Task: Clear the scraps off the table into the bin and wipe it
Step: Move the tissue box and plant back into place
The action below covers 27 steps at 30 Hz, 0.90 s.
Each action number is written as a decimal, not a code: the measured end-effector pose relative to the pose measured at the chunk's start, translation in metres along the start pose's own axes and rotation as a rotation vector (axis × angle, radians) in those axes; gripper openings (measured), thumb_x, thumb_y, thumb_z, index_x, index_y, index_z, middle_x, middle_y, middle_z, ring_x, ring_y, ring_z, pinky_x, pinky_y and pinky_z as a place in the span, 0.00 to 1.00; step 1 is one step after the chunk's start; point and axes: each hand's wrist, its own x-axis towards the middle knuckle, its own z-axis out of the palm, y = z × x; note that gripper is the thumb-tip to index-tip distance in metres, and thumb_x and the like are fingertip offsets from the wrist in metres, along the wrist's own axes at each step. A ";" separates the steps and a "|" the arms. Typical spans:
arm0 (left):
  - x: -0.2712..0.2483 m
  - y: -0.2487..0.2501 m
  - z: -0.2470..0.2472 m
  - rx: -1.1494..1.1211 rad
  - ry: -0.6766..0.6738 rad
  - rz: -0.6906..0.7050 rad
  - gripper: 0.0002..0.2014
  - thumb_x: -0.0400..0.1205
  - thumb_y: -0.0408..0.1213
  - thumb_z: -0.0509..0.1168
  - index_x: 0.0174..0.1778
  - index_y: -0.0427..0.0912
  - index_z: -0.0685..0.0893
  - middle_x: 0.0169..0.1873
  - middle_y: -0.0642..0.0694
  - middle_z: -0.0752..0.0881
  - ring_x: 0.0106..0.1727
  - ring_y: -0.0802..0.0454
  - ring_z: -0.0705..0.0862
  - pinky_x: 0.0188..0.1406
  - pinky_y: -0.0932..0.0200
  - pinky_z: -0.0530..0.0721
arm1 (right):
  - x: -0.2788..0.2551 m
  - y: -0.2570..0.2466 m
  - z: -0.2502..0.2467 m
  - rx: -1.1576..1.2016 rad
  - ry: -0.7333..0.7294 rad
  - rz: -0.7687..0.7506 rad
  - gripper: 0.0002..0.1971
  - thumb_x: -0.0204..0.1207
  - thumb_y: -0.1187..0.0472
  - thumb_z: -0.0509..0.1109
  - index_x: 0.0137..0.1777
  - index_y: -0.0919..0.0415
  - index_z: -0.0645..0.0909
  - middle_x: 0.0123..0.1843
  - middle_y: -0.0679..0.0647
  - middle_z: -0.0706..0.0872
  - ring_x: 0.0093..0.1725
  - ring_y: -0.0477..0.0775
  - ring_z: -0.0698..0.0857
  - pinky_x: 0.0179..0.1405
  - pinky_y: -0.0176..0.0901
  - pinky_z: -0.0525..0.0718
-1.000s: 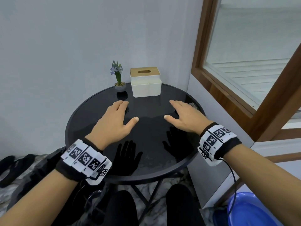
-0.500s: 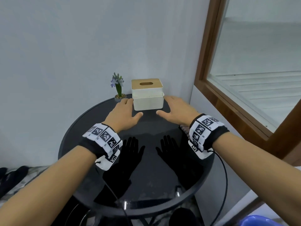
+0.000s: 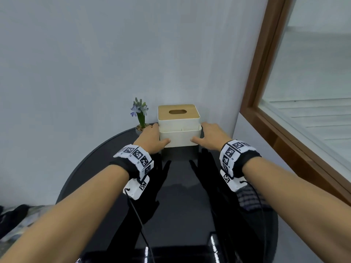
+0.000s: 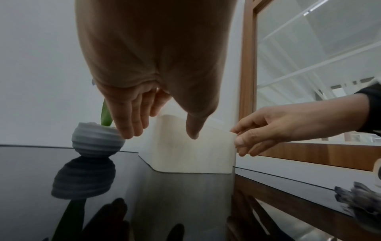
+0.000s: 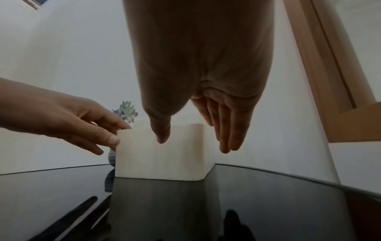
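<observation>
1. Cream tissue box (image 3: 180, 130) with a wooden slotted lid stands at the far edge of the round black counter (image 3: 91, 168), near the wall; no tissue shows at the slot, contents hidden. A lower cream tray section wraps its front; what it holds can't be told.
2. Left hand (image 3: 152, 138) at the box's left side, thumb on the front face, fingers straight along the side: grip loose, not clenched. Right hand (image 3: 209, 138) mirrors it on the right side, thumb on the front, fingers extended, grip also relaxed.
3. Versus half a second ago: both hands moved forward from in front of the box to flank it; camera is closer and higher over the counter.
4. Small ribbed grey pot (image 4: 97, 141) with a purple flower (image 3: 139, 109) sits just left of the box, beside the left fingers (image 4: 132, 124).
5. Dark checked cloth (image 3: 247, 199) lies at the counter's right edge under the right forearm. Scraps and bin not visible.
6. Wood-framed window (image 3: 266, 92) at right.
</observation>
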 end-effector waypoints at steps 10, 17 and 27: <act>0.018 0.001 0.009 -0.161 0.078 0.029 0.21 0.75 0.44 0.74 0.61 0.37 0.84 0.53 0.43 0.88 0.51 0.49 0.84 0.47 0.62 0.75 | 0.023 -0.001 0.010 0.107 -0.003 0.086 0.24 0.72 0.47 0.76 0.58 0.67 0.81 0.53 0.62 0.85 0.53 0.62 0.85 0.52 0.51 0.84; -0.010 0.007 0.003 -0.197 0.066 0.046 0.16 0.74 0.42 0.76 0.54 0.38 0.85 0.44 0.49 0.84 0.47 0.51 0.83 0.44 0.61 0.76 | -0.003 0.003 0.007 0.111 0.019 0.055 0.24 0.69 0.48 0.79 0.56 0.65 0.82 0.49 0.58 0.86 0.46 0.56 0.82 0.43 0.42 0.78; -0.073 0.016 0.003 -0.205 0.007 0.054 0.21 0.74 0.45 0.76 0.59 0.40 0.83 0.49 0.48 0.88 0.48 0.52 0.85 0.35 0.68 0.75 | -0.076 0.003 0.002 0.081 0.032 0.039 0.23 0.64 0.44 0.79 0.51 0.60 0.84 0.47 0.54 0.87 0.43 0.51 0.83 0.30 0.35 0.74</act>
